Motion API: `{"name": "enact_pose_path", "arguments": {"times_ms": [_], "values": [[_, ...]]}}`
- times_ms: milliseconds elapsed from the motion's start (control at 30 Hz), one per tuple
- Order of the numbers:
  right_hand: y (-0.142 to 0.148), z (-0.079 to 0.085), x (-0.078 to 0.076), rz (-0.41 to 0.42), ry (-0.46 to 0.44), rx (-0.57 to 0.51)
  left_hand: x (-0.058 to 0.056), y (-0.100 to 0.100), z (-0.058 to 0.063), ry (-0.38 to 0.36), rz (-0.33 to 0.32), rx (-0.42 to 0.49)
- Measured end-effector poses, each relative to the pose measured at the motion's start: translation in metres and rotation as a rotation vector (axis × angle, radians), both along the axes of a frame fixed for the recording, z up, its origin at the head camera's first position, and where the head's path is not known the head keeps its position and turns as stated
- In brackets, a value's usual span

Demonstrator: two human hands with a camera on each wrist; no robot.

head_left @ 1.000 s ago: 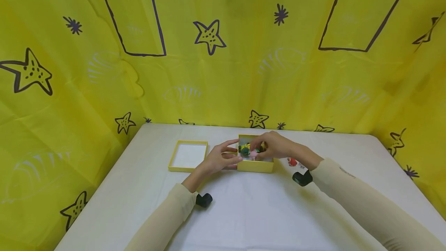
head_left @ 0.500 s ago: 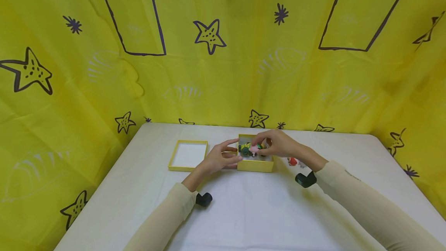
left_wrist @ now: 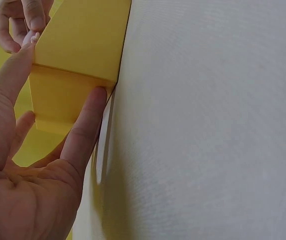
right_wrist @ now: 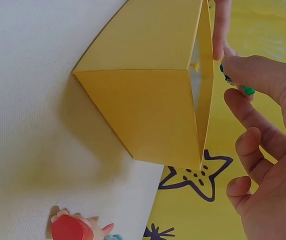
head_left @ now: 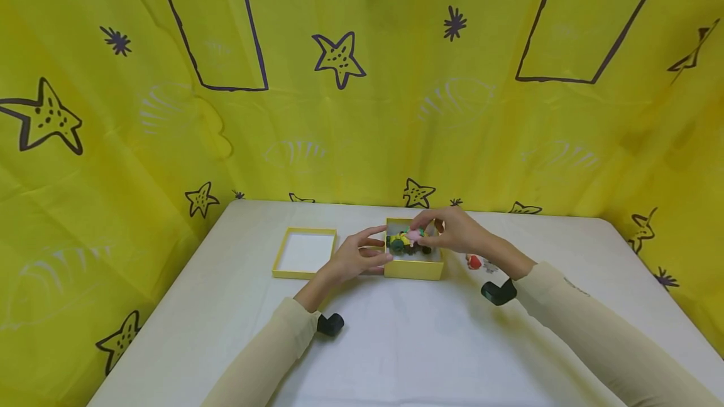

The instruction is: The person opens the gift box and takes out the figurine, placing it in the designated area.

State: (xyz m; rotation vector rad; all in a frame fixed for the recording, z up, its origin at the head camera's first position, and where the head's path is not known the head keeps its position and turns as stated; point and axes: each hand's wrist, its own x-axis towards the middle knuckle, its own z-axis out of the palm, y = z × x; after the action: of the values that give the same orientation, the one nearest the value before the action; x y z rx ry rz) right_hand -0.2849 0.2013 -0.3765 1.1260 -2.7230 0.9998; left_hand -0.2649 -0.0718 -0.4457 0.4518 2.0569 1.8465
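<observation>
The right hand [head_left: 455, 231] has raised its pinched pink figure [head_left: 415, 236], left hand [head_left: 353, 260] spread against the box [head_left: 413, 271], white desk [head_left: 430, 344] below, yellow curtain [head_left: 390, 115] beyond.

Small pink toy [head_left: 414, 236] pinched above an open, upright yellow box [head_left: 413, 271]

Falling soft and diffuse, seemingly from above, and leaving faint, blurry-edged shadows on the tabletop [head_left: 362, 357] beneath the sleeves [head_left: 260, 350]. Looking greyer and dimmer in the left wrist view, and picking up a yellow-tinged shadow beside the yellow box [left_wrist: 83, 40]. Stretching toward the head view's edges, and going soft on the curtain [right_wrist: 268, 30] in the right wrist view.
</observation>
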Motion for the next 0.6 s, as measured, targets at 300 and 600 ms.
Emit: {"name": "enact_pose_path", "arguments": {"times_ms": [300,600], "values": [[0.007,0.0,0.002,-0.018,-0.005,-0.009,0.002,0.0,0.002,0.01,0.0,0.006],[0.021,0.004,0.007,-0.088,0.005,0.021,0.003,-0.001,0.003,0.03,-0.001,-0.02]]}}
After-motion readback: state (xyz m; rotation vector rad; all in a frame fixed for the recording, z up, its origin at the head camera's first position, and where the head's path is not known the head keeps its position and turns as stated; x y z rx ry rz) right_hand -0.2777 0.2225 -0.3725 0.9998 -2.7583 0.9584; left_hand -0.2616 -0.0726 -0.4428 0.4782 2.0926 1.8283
